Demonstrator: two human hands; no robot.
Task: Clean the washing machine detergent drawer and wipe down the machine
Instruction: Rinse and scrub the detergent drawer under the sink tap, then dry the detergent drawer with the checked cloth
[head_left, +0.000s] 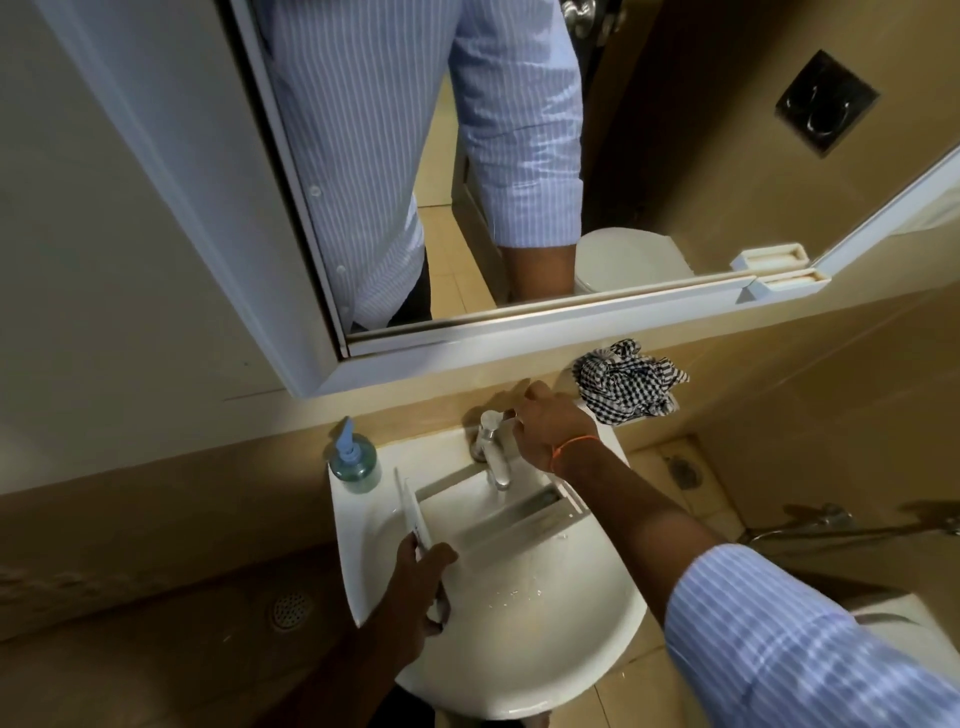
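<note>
right hand on tap, drawer in sink

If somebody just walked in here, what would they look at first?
Probably the white detergent drawer lying in the white sink, right under the silver tap. The left hand holds the drawer's front end, while the right hand is at the tap. Next they might spot the crumpled black-and-white checked cloth behind the tap on the right, and the blue soap bottle on the sink's left corner.
</note>
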